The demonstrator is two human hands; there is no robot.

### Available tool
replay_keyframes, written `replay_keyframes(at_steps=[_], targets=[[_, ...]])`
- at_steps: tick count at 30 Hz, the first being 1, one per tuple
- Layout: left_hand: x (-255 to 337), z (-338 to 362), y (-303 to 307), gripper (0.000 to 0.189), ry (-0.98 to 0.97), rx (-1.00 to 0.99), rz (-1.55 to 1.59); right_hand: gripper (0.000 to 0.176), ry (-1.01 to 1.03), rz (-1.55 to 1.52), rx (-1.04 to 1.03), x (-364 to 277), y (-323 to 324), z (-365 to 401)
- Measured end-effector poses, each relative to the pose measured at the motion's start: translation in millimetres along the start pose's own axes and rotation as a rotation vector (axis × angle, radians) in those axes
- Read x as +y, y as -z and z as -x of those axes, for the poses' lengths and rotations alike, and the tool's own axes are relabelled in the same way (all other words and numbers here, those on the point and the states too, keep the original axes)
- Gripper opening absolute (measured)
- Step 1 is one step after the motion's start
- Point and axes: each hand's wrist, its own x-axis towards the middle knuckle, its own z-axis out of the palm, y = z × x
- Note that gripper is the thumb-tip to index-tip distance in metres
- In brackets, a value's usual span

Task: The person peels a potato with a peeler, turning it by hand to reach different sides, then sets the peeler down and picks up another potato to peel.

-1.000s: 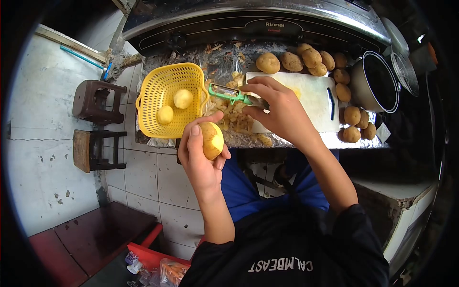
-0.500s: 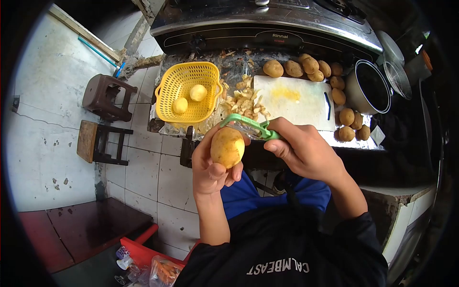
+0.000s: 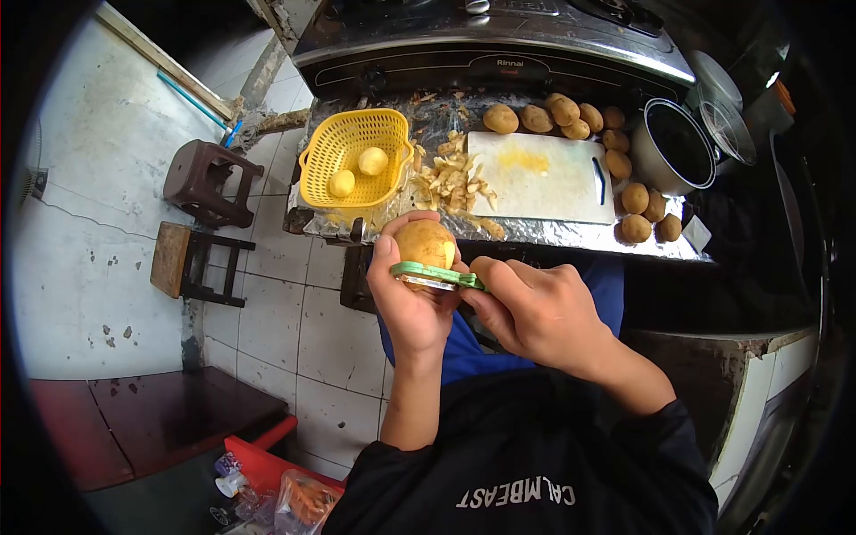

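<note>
In my left hand [image 3: 413,308] I hold a partly peeled potato [image 3: 424,242], its pale flesh showing on the right side. My right hand [image 3: 548,312] is closed around the handle of a green peeler [image 3: 432,275], whose blade lies across the lower part of the potato. A yellow basket [image 3: 312,169] with two peeled potatoes [image 3: 373,161] stands on the foil-covered counter. Beside it lies a heap of potato peels [image 3: 448,178], left of a white cutting board [image 3: 544,192].
Several unpeeled potatoes [image 3: 563,111] line the back and right of the board. A large pot [image 3: 655,160] stands at the right, and a stove [image 3: 428,67] is behind. To the left are a brown plastic stool [image 3: 192,183] and a wooden stool [image 3: 168,259].
The peeler has moved from above the potato down to its lower end, with my right hand lower too. My left hand has turned the potato slightly. The view has shifted a little.
</note>
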Motion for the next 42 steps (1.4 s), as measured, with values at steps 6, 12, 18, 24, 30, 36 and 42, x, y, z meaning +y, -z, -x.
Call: replay_keyframes(at_steps=[6,12,18,24,30,36,42], targets=[[-13,-2,-13,0.038,-0.210,0.241,-0.192,0.019,-0.079,-0.135,0.083,-4,-10,1],[-6,5,-16,0.036,-0.231,0.261,-0.273,0.016,-0.142,-0.190,-0.092,-14,-1,-3],[-15,1,0,0.047,-0.211,0.232,-0.170,0.020,-0.106,-0.152,-0.001,-6,-12,-2],[4,4,9,0.055,-0.192,0.044,0.041,0.021,-0.145,-0.182,-0.039,-2,-8,-4],[2,7,0,0.055,-0.204,0.157,-0.115,0.020,-0.173,-0.312,-0.066,4,-4,-19],[-2,-1,15,0.058,-0.142,-0.007,-0.068,0.020,-0.180,-0.441,-0.136,13,-1,-27],[-5,-11,20,0.060,-0.135,-0.029,-0.001,0.020,-0.171,-0.467,-0.155,19,-6,-34]])
